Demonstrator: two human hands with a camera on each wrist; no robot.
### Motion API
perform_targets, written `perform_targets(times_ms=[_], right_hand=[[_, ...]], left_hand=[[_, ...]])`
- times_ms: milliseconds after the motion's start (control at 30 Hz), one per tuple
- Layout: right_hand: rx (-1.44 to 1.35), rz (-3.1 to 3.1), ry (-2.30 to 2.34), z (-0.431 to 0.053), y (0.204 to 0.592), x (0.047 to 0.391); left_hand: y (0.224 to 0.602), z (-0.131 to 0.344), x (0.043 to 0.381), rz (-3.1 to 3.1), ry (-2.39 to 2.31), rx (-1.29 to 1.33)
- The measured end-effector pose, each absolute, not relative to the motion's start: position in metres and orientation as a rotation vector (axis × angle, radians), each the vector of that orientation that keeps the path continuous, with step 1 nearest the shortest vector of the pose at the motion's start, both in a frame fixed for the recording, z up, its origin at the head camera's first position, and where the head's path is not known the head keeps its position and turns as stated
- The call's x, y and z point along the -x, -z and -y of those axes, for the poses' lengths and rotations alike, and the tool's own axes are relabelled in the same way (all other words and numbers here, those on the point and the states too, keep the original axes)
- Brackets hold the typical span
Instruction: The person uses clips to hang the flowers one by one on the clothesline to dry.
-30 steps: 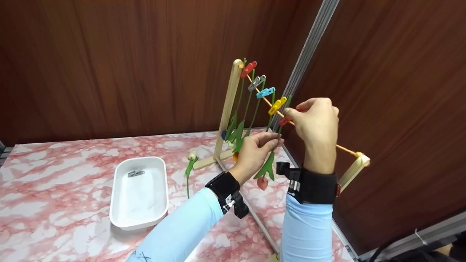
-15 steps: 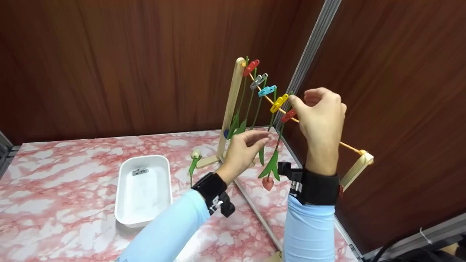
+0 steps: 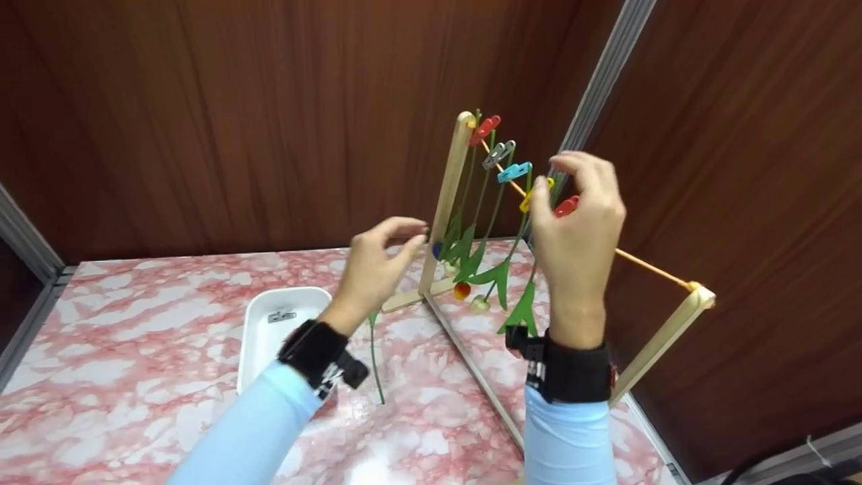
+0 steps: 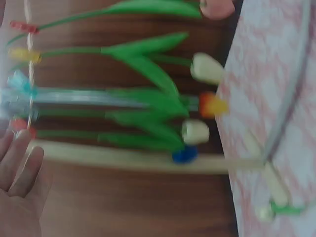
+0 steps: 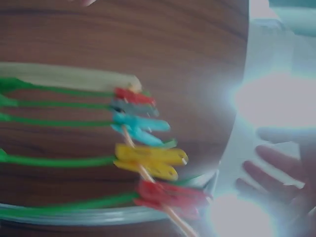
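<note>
My left hand [image 3: 377,269] hangs in the air left of the rack, fingers loosely bent with nothing between them. Near the rod [image 3: 650,265], my right hand [image 3: 580,219] holds nothing, thumb and fingers apart, partly covering the yellow clothespin [image 3: 525,203] and near red clothespin [image 3: 567,206]. Farther along are blue [image 3: 515,172], grey [image 3: 498,155] and red [image 3: 485,130] clothespins. Each pins an upside-down tulip by its stem. The left wrist view shows pink [image 4: 217,8], white [image 4: 207,68], orange-yellow [image 4: 213,104] and blue [image 4: 185,154] blooms.
A white tub [image 3: 250,337] holds a grey clothespin [image 3: 281,316]. One loose tulip [image 3: 376,364] lies on the marbled table between tub and rack, its bloom behind my left hand. Wooden posts [image 3: 451,185] carry the rod. Brown panels stand behind and at right.
My left hand has let go of the near tulip's stem and moved left. My right hand has come off the near red clothespin, its fingers spreading. The view has shifted slightly left.
</note>
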State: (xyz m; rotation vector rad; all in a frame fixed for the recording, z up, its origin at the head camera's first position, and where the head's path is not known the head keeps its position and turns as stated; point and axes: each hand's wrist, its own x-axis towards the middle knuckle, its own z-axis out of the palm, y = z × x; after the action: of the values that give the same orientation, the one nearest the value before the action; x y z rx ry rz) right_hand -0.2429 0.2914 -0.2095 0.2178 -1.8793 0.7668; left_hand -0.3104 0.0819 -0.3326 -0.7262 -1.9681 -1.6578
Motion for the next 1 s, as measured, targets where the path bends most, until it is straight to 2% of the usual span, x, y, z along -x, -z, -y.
perform_targets(times_ms=[233,400,733,1000], right_hand=[[-0.612,1.786,-0.778,-0.271,0.249,0.261],[-0.769,1.906,-0.764,-0.256,0.288,0.280],[-0.886,2.318,-0.763,-0.240,0.402,0.305],[-0.934,2.436,-0.913,-0.219,0.452,0.307]], left_hand=[[0.357,-0.038,0.308,2.122,1.300,0.602],[0.377,-0.008,0.307,2.260,1.106,0.552],[0.455,0.043,0.301,2.582,0.962,0.328],[0.490,0.049,0.314,3.059,0.810,0.160]])
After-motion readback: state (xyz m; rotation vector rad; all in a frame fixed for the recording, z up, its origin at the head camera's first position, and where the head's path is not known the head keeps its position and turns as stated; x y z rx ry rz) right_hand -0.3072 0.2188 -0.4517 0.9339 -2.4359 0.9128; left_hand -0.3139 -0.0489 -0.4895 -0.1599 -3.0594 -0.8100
